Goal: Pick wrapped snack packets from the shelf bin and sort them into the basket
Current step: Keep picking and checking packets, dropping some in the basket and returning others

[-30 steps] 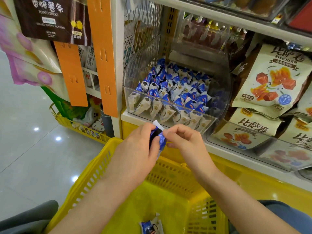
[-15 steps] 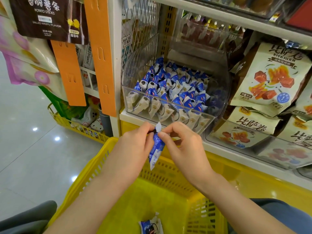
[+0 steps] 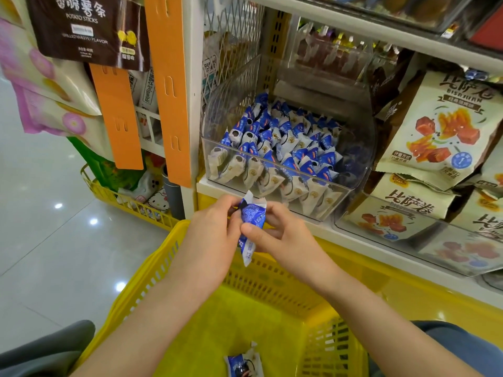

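Observation:
A blue-and-white wrapped snack packet [image 3: 251, 223] hangs upright between both hands, above the far rim of the yellow basket [image 3: 152, 265]. My left hand [image 3: 212, 238] pinches its upper left edge. My right hand [image 3: 283, 238] pinches it from the right, thumb on its front. A clear shelf bin [image 3: 351, 170] just behind holds several more blue-and-white packets [image 3: 288, 148]. One packet [image 3: 243, 364] lies on the basket floor.
Big snack bags [image 3: 446, 131] fill the shelf to the right, over a second clear bin [image 3: 424, 238]. Orange hanging strips [image 3: 168, 88] and hanging bags [image 3: 84, 31] are at the left. A smaller yellow basket [image 3: 130, 202] stands on the shiny floor.
The packet has turned between my fingers, from bunched in the left hand to hanging upright with its blue face showing. Both hands stayed over the basket's far rim.

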`<state>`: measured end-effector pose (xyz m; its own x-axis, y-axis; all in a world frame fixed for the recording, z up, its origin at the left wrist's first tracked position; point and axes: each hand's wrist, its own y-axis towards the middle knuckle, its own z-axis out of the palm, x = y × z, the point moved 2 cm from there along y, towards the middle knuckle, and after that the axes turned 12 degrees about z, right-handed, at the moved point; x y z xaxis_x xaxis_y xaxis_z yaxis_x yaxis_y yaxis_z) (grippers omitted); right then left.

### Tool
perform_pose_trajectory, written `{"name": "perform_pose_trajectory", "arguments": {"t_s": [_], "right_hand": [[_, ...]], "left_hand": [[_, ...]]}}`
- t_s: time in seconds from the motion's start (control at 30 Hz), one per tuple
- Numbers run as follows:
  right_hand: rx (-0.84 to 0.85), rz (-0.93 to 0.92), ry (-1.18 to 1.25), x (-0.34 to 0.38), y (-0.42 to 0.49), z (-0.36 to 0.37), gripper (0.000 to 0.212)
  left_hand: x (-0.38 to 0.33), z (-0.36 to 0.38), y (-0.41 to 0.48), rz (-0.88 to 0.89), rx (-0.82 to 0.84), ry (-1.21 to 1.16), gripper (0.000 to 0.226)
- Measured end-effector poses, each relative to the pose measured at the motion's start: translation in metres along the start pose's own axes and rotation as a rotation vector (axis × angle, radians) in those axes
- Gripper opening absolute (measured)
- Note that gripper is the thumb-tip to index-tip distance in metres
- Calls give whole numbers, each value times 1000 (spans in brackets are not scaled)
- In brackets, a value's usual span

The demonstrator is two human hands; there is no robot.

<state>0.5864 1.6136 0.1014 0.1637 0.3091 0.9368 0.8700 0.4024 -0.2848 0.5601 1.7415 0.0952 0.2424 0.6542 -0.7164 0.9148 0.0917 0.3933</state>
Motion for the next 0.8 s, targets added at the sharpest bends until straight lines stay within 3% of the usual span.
{"name": "perform_pose_trajectory", "arguments": {"t_s": [0.17, 0.33, 0.43, 0.6, 0.73, 0.8], "right_hand": [[76, -12, 75, 7, 0, -6, 20], [46, -4, 155, 7, 1, -11, 17], [18, 15, 182, 4, 2, -10, 16], [68, 40, 217, 2, 3, -8, 20], [-29, 26, 93, 3, 6, -12, 39], [-59, 23, -25, 3, 6, -12, 53]], "left_hand": [[-6, -7, 4, -19, -4, -149, 28], [-3, -4, 7, -104, -26, -304, 34], [-5, 2, 5, -85, 88, -275, 44], [-2, 0, 6, -99, 105, -251, 48], [-8, 0, 5, -307, 52, -626, 22], [-9, 1, 4, -395, 129, -780, 16]]}}
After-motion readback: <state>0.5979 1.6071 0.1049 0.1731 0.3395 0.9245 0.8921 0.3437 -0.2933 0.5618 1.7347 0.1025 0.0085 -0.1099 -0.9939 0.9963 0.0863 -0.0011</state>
